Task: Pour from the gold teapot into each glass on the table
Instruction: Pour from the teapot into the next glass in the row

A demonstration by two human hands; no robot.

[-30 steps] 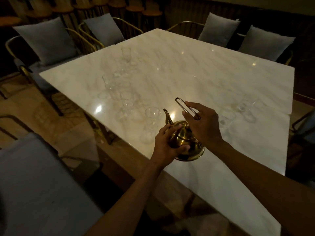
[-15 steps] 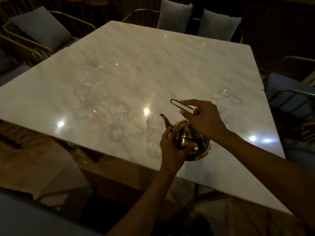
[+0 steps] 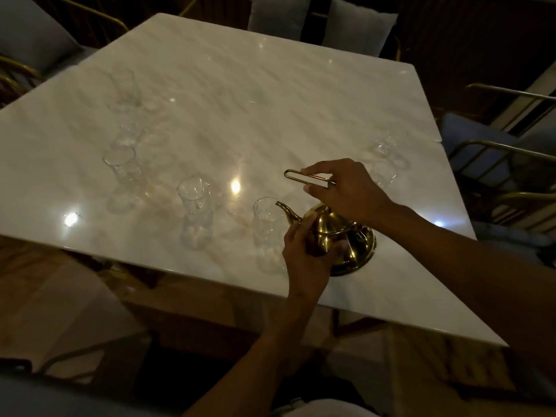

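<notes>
The marble table (image 3: 270, 94) fills most of the view and is seen from closer and more squarely than half a second ago; the cushioned chairs (image 3: 355, 28) at its far edge have been pushed toward the top of the picture. Against that shift the gold teapot (image 3: 340, 236) is found in much the same place near the front edge, but tipped a little further — its spout (image 3: 285, 209) is now brought right against the rim of the nearest glass (image 3: 266, 224), where earlier a small gap was left. Whether liquid is leaving the spout cannot be told in the dim light.

The right hand (image 3: 346, 191) is closed around the thin looped handle (image 3: 304, 177), which is pinched between thumb and fingers above the pot, as before. The left hand (image 3: 304, 257) is kept curled against the body of the pot on the spout side, fingers half bent and the thumb pressed low on the gold surface — a cupping hold, not a full fist.

A second glass (image 3: 194, 206) is seen to the left of the nearest one, a third (image 3: 120, 167) further left still, and fainter ones behind them. Two more glasses (image 3: 383, 173) are partly hidden just beyond the right hand.
</notes>
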